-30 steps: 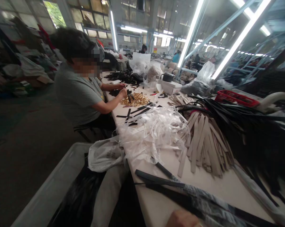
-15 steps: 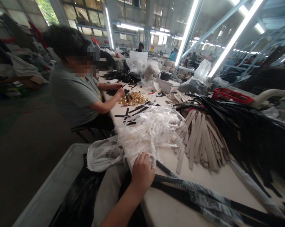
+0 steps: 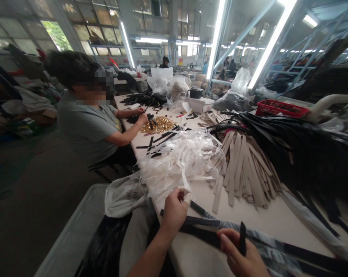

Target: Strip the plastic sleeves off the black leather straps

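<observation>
My left hand (image 3: 175, 209) is closed at the table's near edge, thumb and forefinger pinching the end of a white plastic film strip (image 3: 184, 179). That strip runs up into a heap of crumpled film (image 3: 188, 150). A black strap (image 3: 203, 221) passes at the same hand, its end showing to the left; whether the fingers also grip it is hidden. Lower right, my right hand (image 3: 243, 254) has its fingers curled, with a slim black piece (image 3: 242, 238) standing upright between them; its kind I cannot make out. Film-wrapped black straps (image 3: 249, 233) lie beneath and beyond it.
Grey-beige straps (image 3: 246, 169) fan out beside a large pile of black straps (image 3: 315, 165). A co-worker (image 3: 84, 111) sits at the left, hands near gold metal pieces (image 3: 162, 124). A red basket (image 3: 280, 108) stands behind; a pale bin (image 3: 72, 227) is beside my legs.
My right hand has come into view at the lower right with the slim black piece. My left hand stays near the same spot, now visibly pinching the film strip. The view has shifted slightly.
</observation>
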`<act>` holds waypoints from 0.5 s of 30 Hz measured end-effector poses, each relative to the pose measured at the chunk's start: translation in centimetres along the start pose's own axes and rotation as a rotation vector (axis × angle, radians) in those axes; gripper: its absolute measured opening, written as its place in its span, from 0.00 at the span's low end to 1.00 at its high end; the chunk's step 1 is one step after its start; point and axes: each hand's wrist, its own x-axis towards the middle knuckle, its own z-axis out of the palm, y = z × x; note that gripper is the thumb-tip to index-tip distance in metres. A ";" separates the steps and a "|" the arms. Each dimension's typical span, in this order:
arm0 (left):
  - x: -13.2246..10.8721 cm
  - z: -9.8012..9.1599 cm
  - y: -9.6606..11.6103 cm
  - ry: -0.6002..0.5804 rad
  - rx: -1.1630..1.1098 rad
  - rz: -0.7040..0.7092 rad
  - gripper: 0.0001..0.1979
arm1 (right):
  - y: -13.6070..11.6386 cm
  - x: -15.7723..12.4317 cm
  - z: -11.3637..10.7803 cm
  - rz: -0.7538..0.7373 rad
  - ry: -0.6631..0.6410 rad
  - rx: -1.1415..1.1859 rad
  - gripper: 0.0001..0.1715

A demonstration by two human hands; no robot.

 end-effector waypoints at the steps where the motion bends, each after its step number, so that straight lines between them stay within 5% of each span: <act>1: -0.4 0.3 0.4 -0.055 -0.164 -0.089 0.06 | -0.2 0.2 0.3 -0.047 0.020 -0.020 0.28; 5: -2.5 1.7 1.7 -0.184 -0.644 -0.391 0.12 | -1.1 1.0 1.4 -0.128 -0.061 -0.034 0.36; 7: -3.4 2.4 1.7 -0.167 -0.752 -0.447 0.13 | -1.3 1.2 2.1 -0.119 -0.153 -0.058 0.30; 9: -3.9 2.8 1.4 -0.144 -0.783 -0.459 0.13 | -1.1 1.2 2.7 -0.121 -0.172 -0.108 0.21; 15: -3.7 2.9 -0.3 -0.086 -0.726 -0.482 0.13 | 0.7 -0.8 2.2 -0.094 -0.127 -0.192 0.25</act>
